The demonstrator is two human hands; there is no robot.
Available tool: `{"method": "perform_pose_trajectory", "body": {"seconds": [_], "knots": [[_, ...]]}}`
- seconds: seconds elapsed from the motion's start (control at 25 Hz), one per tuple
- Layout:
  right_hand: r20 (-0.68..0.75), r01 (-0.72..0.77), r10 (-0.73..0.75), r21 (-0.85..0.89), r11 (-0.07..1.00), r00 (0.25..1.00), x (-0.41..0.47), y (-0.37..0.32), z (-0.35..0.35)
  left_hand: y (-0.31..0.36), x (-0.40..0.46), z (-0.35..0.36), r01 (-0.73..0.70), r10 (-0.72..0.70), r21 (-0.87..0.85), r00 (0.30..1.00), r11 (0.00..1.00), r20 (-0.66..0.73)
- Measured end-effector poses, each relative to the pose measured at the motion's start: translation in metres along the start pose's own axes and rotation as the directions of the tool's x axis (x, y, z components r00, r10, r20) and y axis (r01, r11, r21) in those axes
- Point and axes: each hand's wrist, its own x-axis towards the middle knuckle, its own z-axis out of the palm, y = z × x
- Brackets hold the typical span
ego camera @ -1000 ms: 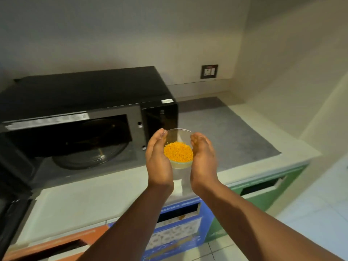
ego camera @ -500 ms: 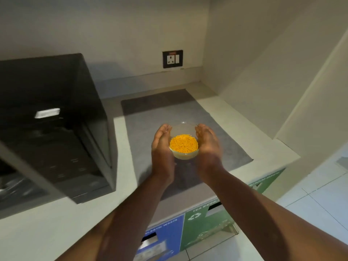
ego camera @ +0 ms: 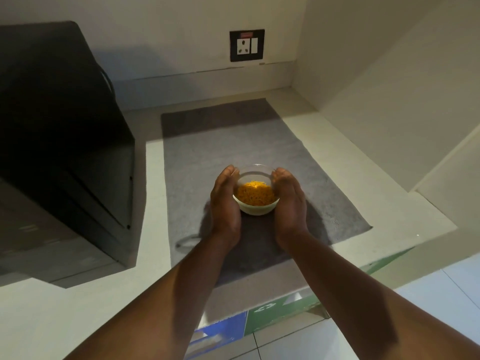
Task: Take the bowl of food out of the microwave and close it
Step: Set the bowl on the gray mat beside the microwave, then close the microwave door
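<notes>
Two hands cup your bowl (ego camera: 255, 189) over a grey mat (ego camera: 233, 152) on the pale table (ego camera: 153, 190). From left: black microwave (ego camera: 59, 141), your left hand (ego camera: 224, 203) and right hand (ego camera: 287, 202) pressed to the bowl's sides, corner walls. Upright, rim up, it holds orange shreds (ego camera: 255, 194). A wall socket (ego camera: 246, 45) sits behind.

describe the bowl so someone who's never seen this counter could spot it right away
Start at the black microwave on the left; a grey mat covers the counter to its right, below the wall socket. Over the near half of the mat, the left hand and right hand cup a small clear bowl. It alone holds bright orange shreds.
</notes>
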Motion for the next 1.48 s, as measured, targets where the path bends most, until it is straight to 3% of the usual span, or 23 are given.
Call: {"method": "perform_pose_trajectory", "body": {"seconds": [0.12, 0.2, 0.32, 0.48, 0.6, 0.72, 0.8, 1.04, 1.24, 1.4, 1.48], "knots": [[-0.011, 0.034, -0.034, -0.067, 0.997, 0.999, -0.002, 0.001, 0.0, 0.002, -0.001, -0.005, 0.011, -0.012, 0.089, 1.0, 0.996, 0.007], [-0.029, 0.128, -0.136, -0.189, 0.974, 0.99, -0.009, -0.004, 0.0, 0.007, -0.004, -0.013, -0.019, 0.015, 0.209, 1.0, 0.978, 0.02], [-0.015, 0.294, -0.318, -0.343, 0.892, 0.948, -0.029, -0.021, 0.007, 0.032, -0.022, -0.03, -0.145, 0.117, 0.363, 0.988, 0.92, 0.098], [0.083, 0.365, -0.358, -0.338, 0.868, 0.93, -0.074, -0.051, 0.028, 0.09, -0.063, -0.061, -0.317, 0.233, 0.476, 0.945, 0.82, 0.228], [0.171, 0.385, -0.349, -0.273, 0.882, 0.921, -0.123, -0.082, 0.054, 0.144, -0.097, -0.1, -0.54, 0.362, 0.655, 0.841, 0.529, 0.402], [0.261, 0.5, -0.437, -0.277, 0.82, 0.861, -0.165, -0.111, 0.089, 0.203, -0.125, -0.153, -0.643, 0.447, 0.741, 0.731, 0.196, 0.515], [0.332, 0.581, -0.487, -0.302, 0.756, 0.807, -0.201, -0.13, 0.124, 0.247, -0.141, -0.212, -0.606, 0.5, 0.793, 0.706, 0.059, 0.502], [0.439, 0.634, -0.463, -0.437, 0.638, 0.77, -0.259, -0.144, 0.198, 0.33, -0.165, -0.385, -0.34, 0.541, 0.932, 0.765, -0.123, 0.35], [0.368, 0.598, -0.495, -0.652, 0.467, 0.787, -0.262, -0.124, 0.224, 0.363, -0.185, -0.498, -0.077, 0.52, 0.988, 0.843, -0.134, 0.136], [0.333, 0.571, -0.519, -0.711, 0.41, 0.788, -0.272, -0.123, 0.233, 0.365, -0.204, -0.561, 0.132, 0.477, 0.987, 0.876, -0.095, -0.071], [0.333, 0.57, -0.532, -0.73, 0.378, 0.779, -0.275, -0.122, 0.234, 0.358, -0.212, -0.577, 0.173, 0.447, 0.985, 0.883, -0.027, -0.143]]}}
